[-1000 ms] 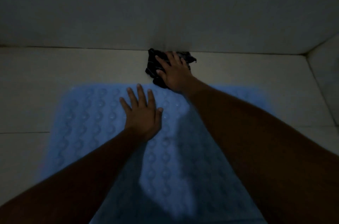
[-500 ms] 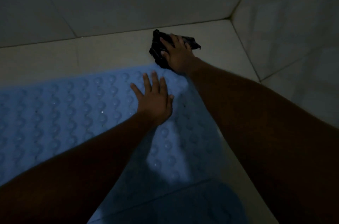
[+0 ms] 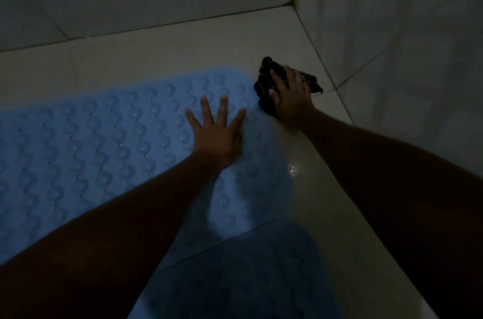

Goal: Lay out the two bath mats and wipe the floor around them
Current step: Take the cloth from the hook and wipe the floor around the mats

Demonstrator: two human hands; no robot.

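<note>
**Wiping at the mat's end: both hands on the floor**

Pressing flat on the light blue bath mat (image 3: 99,140), the left hand (image 3: 218,133) has its fingers spread wide and its palm down, gripping nothing. It sits near the mat's right end, a little in from that edge. The mat lies flat on the pale tiled floor (image 3: 167,49), its bumpy surface facing up, and runs off the left side of the view.

Right hand (image 3: 291,99) rests on a dark cloth (image 3: 264,85), fingers laid over the top and pressing it down against the floor. The lighting is too dim to tell whether the fingers curl under the cloth. The cloth is bunched, lying on bare tile just beside the mat's right end and near the corner where the floor meets the two walls (image 3: 392,31).

A second, darker mat (image 3: 248,279) lies flat at the near edge of the floor, its far edge meeting or slightly overlapping the near edge of the first; which of the two cannot be told. Both forearms cast shadow over it. A small bright glint (image 3: 293,170) shows on the tile to the right of the light mat.
</note>
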